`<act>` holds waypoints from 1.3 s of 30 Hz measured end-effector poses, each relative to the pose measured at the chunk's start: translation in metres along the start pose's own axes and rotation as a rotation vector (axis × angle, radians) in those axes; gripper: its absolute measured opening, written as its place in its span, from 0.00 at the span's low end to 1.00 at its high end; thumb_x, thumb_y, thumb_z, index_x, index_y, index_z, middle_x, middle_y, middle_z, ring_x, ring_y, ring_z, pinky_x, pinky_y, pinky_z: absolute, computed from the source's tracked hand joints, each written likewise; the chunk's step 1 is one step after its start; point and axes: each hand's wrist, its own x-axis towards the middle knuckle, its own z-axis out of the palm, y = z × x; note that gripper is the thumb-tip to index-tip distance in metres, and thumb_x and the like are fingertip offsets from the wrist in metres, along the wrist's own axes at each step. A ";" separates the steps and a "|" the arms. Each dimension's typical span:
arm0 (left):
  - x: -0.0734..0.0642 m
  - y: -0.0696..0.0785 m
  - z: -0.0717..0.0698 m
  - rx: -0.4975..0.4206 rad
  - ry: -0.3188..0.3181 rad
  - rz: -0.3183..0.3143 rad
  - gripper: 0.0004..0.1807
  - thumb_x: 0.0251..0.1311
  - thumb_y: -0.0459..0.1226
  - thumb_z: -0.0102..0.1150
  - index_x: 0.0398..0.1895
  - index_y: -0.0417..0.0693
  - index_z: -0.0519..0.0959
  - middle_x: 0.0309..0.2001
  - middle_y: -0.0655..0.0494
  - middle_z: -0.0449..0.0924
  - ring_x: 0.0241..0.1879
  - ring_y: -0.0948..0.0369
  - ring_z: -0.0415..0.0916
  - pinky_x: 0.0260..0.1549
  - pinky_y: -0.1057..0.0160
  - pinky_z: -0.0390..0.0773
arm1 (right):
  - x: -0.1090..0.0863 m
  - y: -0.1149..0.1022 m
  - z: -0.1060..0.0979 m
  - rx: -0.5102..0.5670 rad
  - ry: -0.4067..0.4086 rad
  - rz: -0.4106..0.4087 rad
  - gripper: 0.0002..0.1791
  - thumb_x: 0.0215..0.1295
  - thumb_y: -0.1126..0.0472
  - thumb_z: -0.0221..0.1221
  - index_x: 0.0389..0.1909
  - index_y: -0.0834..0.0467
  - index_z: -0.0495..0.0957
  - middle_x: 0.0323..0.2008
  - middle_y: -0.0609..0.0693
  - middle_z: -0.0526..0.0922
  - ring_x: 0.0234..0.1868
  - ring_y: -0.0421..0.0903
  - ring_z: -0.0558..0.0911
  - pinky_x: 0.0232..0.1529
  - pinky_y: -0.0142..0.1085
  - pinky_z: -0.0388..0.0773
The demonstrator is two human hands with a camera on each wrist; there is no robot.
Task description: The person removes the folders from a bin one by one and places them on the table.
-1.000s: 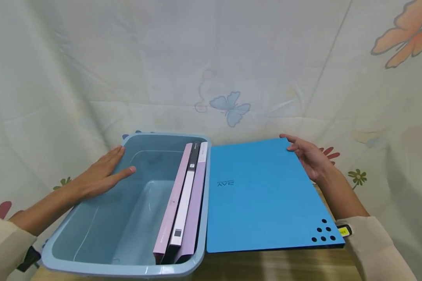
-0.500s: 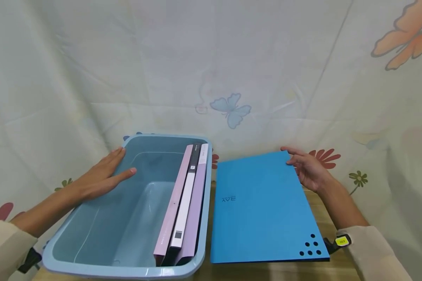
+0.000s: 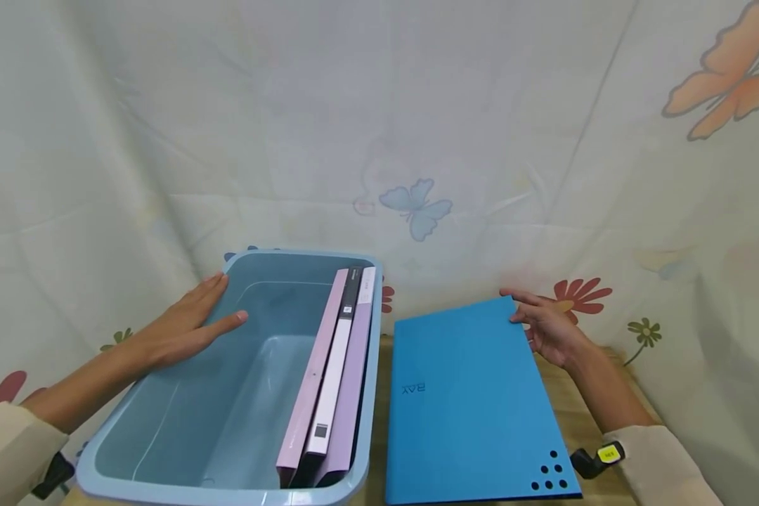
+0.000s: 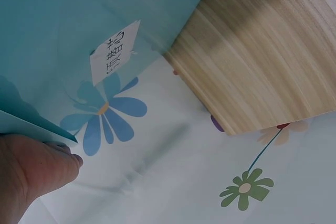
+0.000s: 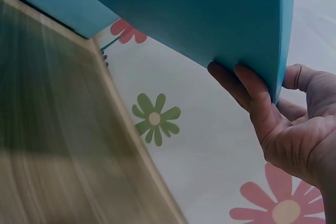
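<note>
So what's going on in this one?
A person's right grip pinches the far right corner of a blue folder, holding that corner above the table, right of the tub. The left grip rests on the tub's left rim. Inside, three slim boxes stand along the right wall. The folder is outside the tub.

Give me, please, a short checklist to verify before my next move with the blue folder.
1. Right hand pinches the blue folder at its far corner: ok.
2. Left hand rests on the left rim of the bin: ok.
3. Free space in the bin, left of the three boxes: ok.
4. Boxes stand on edge by the right wall: ok.
5. Both hands support the folder: not ok, only the right.
6. Folder fully off the table: cannot tell.
</note>
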 end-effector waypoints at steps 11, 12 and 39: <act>0.000 0.000 0.000 0.024 0.000 0.005 0.57 0.81 0.63 0.55 0.93 0.37 0.42 0.93 0.29 0.39 0.89 0.23 0.41 0.76 0.09 0.48 | 0.003 0.019 -0.002 0.038 -0.023 0.062 0.32 0.91 0.65 0.49 0.90 0.53 0.57 0.43 0.47 0.86 0.36 0.44 0.96 0.43 0.41 0.95; -0.001 0.000 0.000 0.025 -0.001 0.002 0.57 0.81 0.63 0.55 0.93 0.37 0.42 0.92 0.29 0.39 0.89 0.23 0.41 0.76 0.09 0.49 | 0.004 0.021 -0.002 0.028 -0.024 0.063 0.33 0.91 0.65 0.49 0.90 0.54 0.55 0.43 0.46 0.86 0.36 0.44 0.96 0.43 0.41 0.95; 0.003 -0.003 0.002 0.032 -0.015 -0.008 0.59 0.80 0.65 0.55 0.94 0.38 0.41 0.93 0.30 0.39 0.90 0.24 0.41 0.77 0.10 0.47 | -0.006 0.078 -0.039 -0.311 0.066 0.203 0.44 0.91 0.56 0.53 0.94 0.55 0.40 0.78 0.75 0.69 0.34 0.42 0.92 0.41 0.40 0.94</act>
